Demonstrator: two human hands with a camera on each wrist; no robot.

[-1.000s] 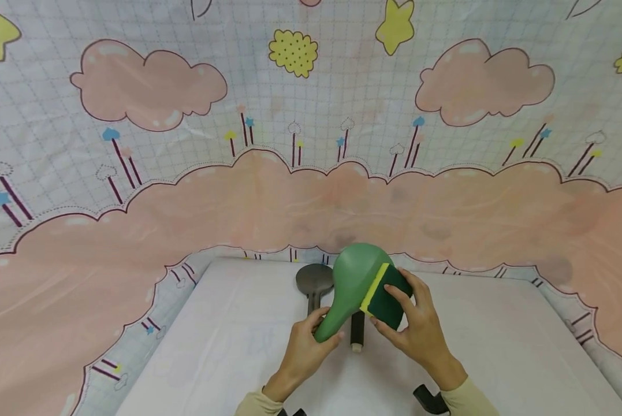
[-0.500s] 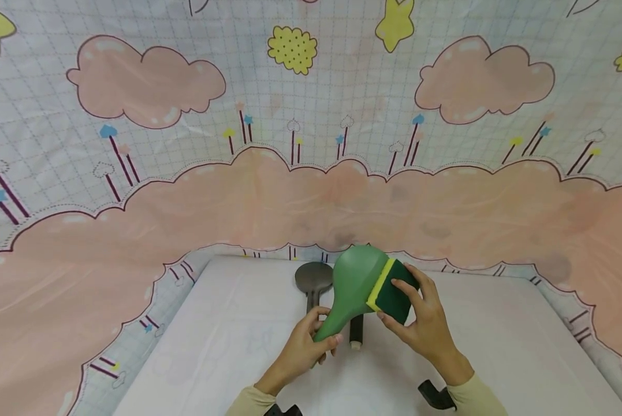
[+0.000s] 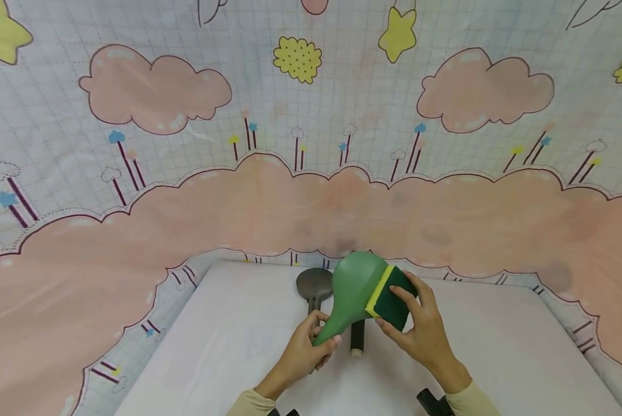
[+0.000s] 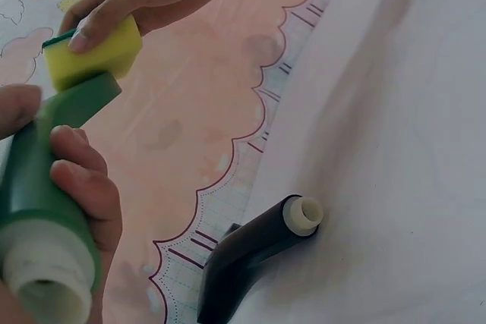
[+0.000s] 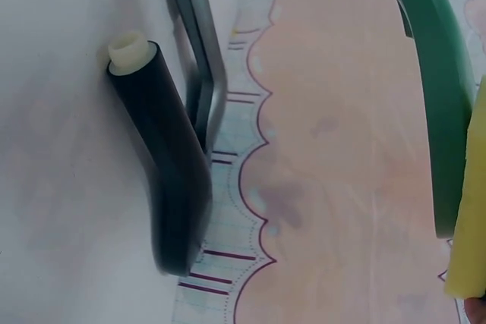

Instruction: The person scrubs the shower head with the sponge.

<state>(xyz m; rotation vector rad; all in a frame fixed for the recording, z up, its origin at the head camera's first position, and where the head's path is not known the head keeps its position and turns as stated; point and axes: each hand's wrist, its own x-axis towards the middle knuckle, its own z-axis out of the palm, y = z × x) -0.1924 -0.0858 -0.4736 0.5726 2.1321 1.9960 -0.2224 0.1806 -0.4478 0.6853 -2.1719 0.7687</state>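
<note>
My left hand (image 3: 302, 349) grips the handle of a green shower head (image 3: 356, 283), held up above the table. At the handle's end is a whitish hollow connector (image 4: 49, 282), visible in the left wrist view. A yellow sponge with a dark green scouring side (image 3: 398, 300) is pinched between the thumb and fingers of my right hand (image 3: 422, 326). Its yellow face (image 5: 472, 202) lies along the shower head's right edge, apparently touching it. In the right wrist view, most of my right hand is out of the picture.
On the white table (image 3: 212, 335), a grey shower head (image 3: 314, 283) lies behind my left hand. Beside it is a black one (image 3: 357, 336) with a pale connector, partly hidden by the green one. A patterned cloth (image 3: 311, 208) hangs at the back.
Over the last second, the sponge has shifted slightly right, outward along the green shower head's edge. Both hands keep their holds. The head view has tilted a little.
</note>
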